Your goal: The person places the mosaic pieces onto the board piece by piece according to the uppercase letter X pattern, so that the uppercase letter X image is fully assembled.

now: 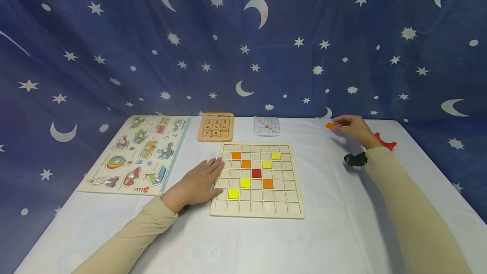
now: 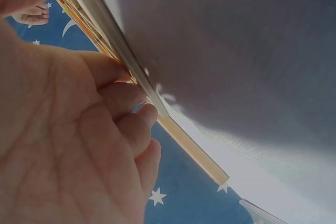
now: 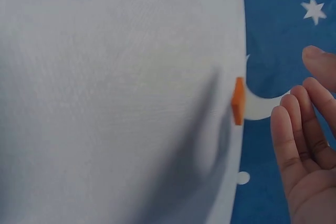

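Observation:
A wooden grid board [image 1: 279, 208] lies at the centre of the table, with orange, yellow and red square tiles in some of its cells. My left hand [image 1: 199, 181] rests against the board's left side, fingers extended. Its fingers touch the board's edge [image 2: 126, 51] in the left wrist view. My right hand [image 1: 351, 128] is at the back right, close to a loose orange tile [image 1: 329, 125]. In the right wrist view a gap separates that tile [image 3: 239, 100] on the tabletop from the fingers [image 3: 286, 142], and nothing is between thumb and fingers.
Behind the board lie a wooden number puzzle [image 1: 215, 138] and a small printed grid card [image 1: 266, 133]. A picture peg puzzle [image 1: 152, 187] is at the left. Beside my right wrist sits a red curved piece [image 1: 387, 143]. A starry blue curtain [image 1: 228, 54] hangs behind the table.

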Action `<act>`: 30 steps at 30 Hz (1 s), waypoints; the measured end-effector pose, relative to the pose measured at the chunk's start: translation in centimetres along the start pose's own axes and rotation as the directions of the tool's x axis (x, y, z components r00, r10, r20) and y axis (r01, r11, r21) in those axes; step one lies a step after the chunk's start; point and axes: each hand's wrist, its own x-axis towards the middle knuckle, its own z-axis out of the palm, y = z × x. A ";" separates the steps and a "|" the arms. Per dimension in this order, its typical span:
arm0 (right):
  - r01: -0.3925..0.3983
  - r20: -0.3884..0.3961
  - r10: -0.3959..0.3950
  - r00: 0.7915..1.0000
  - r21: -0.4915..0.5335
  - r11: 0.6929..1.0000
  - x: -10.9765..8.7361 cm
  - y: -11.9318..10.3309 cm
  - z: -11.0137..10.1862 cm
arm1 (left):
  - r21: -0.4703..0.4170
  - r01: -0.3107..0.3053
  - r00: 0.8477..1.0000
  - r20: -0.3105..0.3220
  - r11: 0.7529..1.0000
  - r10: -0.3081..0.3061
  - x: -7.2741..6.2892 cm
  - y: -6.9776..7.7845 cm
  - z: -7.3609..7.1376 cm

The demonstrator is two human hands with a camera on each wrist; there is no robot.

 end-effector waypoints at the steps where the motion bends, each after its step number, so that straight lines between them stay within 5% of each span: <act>1: 0.001 -0.001 -0.001 1.000 0.015 1.000 0.2 0.2 0.1 | -0.001 -0.001 1.000 -0.001 1.000 0.001 0.0 0.0 0.0; 17: -0.110 -0.027 0.110 0.994 -0.004 0.994 2.6 1.7 1.1 | -0.001 -0.001 1.000 -0.010 1.000 0.001 0.0 0.0 0.3; 30: -0.117 0.023 0.119 0.993 -0.073 0.990 3.3 1.9 1.2 | -0.005 -0.002 1.000 -0.005 1.000 0.002 0.0 0.1 -0.2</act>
